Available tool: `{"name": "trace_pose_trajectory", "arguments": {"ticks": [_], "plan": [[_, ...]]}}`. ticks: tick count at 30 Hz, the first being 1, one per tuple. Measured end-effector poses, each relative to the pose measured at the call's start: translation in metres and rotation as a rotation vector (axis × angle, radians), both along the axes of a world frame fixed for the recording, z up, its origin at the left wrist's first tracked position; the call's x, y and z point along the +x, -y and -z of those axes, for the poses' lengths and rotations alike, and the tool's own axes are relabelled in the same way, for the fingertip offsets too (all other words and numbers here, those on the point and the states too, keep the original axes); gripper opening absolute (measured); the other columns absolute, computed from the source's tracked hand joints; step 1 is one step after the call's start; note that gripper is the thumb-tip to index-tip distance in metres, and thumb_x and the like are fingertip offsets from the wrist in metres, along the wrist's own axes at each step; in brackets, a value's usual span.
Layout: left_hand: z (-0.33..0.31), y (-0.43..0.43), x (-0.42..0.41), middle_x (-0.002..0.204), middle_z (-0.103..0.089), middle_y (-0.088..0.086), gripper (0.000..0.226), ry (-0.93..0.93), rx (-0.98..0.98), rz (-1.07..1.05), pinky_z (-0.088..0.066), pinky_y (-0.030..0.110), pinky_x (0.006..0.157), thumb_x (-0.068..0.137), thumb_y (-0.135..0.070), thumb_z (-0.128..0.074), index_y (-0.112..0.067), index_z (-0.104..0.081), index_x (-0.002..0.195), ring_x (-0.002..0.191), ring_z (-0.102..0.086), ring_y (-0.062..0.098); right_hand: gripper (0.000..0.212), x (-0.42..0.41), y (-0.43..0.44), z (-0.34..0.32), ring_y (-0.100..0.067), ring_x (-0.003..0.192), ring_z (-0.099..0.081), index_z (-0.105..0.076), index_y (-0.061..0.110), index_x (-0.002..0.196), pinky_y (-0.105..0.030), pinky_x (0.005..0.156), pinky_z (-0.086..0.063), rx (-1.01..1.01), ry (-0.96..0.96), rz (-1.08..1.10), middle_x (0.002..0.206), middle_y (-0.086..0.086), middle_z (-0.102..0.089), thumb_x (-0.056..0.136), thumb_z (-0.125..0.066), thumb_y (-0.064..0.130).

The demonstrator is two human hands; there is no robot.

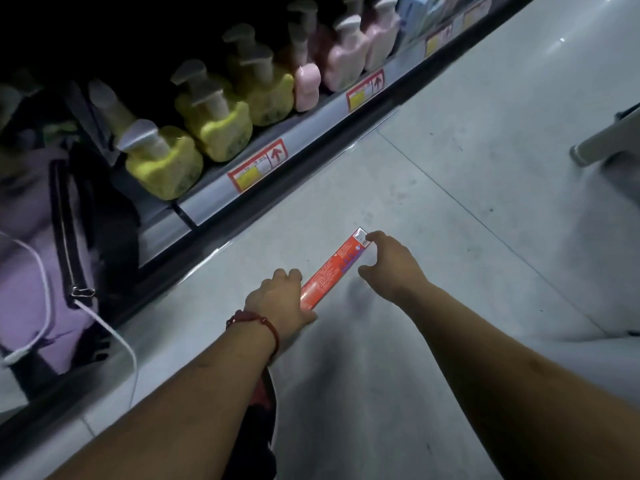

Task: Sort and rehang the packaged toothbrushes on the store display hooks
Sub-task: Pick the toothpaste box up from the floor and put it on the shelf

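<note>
Both forearms reach out from the near edge, and a red cord bracelet [256, 322] circles the left wrist. My left hand [277, 296] is clenched, knuckles up, around the near end of the toothbrush pack [337, 265]. My right hand [391, 268] arches half-open over the far end, its index fingertip on the far corner and the thumb just beside the pack's long edge; I cannot tell whether it actually grips. This pack is red, with fine white print too small to read and a white patch at its far tip. It sits low against the pale floor [467, 188], with its long axis running from near-left to far-right, roughly parallel to the shelf edge [311, 129]. On that rail are red-bordered price tags [258, 165], each with a yellow block and a red upward arrow; their wording is unreadable. Behind them stand yellow pump bottles [166, 161] and, farther right, pink pump bottles [346, 57].
</note>
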State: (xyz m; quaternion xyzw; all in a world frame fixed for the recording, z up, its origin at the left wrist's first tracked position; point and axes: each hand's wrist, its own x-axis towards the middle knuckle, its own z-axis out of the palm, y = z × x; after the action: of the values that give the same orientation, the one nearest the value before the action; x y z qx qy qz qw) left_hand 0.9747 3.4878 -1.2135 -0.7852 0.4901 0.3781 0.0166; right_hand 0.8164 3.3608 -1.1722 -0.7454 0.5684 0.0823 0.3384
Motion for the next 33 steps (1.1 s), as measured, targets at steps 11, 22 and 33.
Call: {"name": "trace_pose_trajectory", "arguments": {"ticks": [11, 22, 33], "plan": [[-0.008, -0.006, 0.021, 0.077, -0.072, 0.002, 0.009, -0.618, -0.083, -0.518, -0.053, 0.030, 0.075, 0.084, -0.026, -0.078, -0.018, -0.080, 0.081, 0.069, -0.062, 0.014, 0.059, 0.011, 0.010, 0.014, -0.025, 0.131, -0.053, -0.048, 0.016, 0.147, -0.031, 0.105, -0.042, 0.133, 0.248, 0.278, 0.147, -0.004, -0.053, 0.092, -0.068, 0.016], [-0.158, -0.052, 0.063, 0.069, -0.062, 0.015, 0.031, -0.988, -0.232, -0.907, -0.063, 0.039, 0.063, 0.100, -0.021, -0.046, 0.002, -0.067, 0.098, 0.052, -0.053, 0.020, 0.025, 0.005, -0.019, -0.106, -0.031, 0.095, -0.072, -0.069, 0.014, 0.114, -0.035, 0.076, -0.058, 0.268, 0.636, 0.537, 0.111, -0.011, -0.071, 0.090, -0.071, 0.013], [-0.298, -0.103, 0.074, 0.068, -0.062, 0.015, 0.045, -1.158, -0.531, -1.055, -0.060, 0.033, 0.055, 0.108, -0.041, -0.039, -0.006, -0.066, 0.108, 0.047, -0.053, 0.021, 0.024, 0.032, -0.067, -0.258, -0.025, 0.087, -0.068, -0.073, 0.013, 0.110, -0.042, 0.087, -0.055, 0.217, 0.989, 0.418, 0.106, -0.009, -0.076, 0.088, -0.072, 0.004]]}}
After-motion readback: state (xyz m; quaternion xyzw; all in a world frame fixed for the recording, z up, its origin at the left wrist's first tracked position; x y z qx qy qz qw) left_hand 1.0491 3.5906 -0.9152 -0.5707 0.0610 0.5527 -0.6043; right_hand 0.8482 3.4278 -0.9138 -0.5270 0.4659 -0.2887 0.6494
